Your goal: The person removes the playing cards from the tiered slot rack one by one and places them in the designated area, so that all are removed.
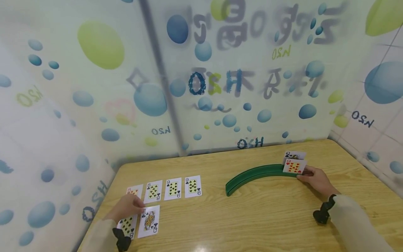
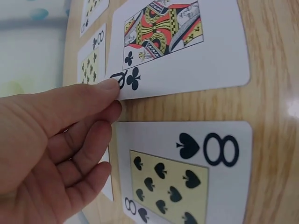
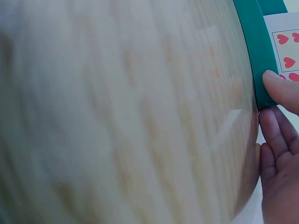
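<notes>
Across the table [image 1: 226, 224], we see 4 cards [image 1: 172, 189] in a row at left, the 8 of spades [image 1: 128, 226] and queen of clubs [image 1: 149, 220] before them; at right, the rack [image 1: 255, 173], its right end bearing a heart card [image 1: 294, 166] before another queen [image 1: 296, 154]; behind, the curtain [image 1: 189, 122].

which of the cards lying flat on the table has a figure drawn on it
The queen of clubs, in the nearer row, touched at one corner by the left hand. The other flat cards show just numbers and pips.

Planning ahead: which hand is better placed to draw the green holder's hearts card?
Probably the right hand: it grips the green holder beside the hearts card; the left hand, farther off, pinches the queen of clubs.
</notes>
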The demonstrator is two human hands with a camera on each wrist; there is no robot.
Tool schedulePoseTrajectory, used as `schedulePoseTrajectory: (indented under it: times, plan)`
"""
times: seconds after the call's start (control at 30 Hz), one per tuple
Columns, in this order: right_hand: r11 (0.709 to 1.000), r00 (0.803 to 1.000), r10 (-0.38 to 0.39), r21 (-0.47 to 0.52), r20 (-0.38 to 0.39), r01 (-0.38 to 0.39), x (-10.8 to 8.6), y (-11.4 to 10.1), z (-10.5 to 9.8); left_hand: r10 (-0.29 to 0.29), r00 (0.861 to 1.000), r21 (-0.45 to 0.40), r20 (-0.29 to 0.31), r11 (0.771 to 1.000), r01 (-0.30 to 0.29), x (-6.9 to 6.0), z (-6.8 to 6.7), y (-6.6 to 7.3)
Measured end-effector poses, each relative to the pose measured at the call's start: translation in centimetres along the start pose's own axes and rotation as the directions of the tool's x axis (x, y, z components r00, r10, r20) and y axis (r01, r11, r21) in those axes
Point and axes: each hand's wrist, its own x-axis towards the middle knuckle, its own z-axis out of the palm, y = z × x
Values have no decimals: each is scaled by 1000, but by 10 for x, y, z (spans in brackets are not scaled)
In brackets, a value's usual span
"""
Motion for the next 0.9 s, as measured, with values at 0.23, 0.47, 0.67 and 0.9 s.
schedulePoseTrajectory:
  times: [0.23,0.47,0.67,0.9]
  plan:
    - [1000,1000,2,11,-2,-2,0,-1,1,-21,1000,6,-13,1000,21,2,3,-1]
    - [1000,1000,5,19,-5,-5,-1,-3,1,-31,999,8,-9,999,31,4,4,-2]
    - [1000,1000,13,24,-4,-13,-1,-2,1,-23,1000,1,-12,1000,23,6,5,-4]
    - [1000,1000,-4,2,-11,4,0,0,0,-21,1000,-6,-15,1000,21,4,5,-4]
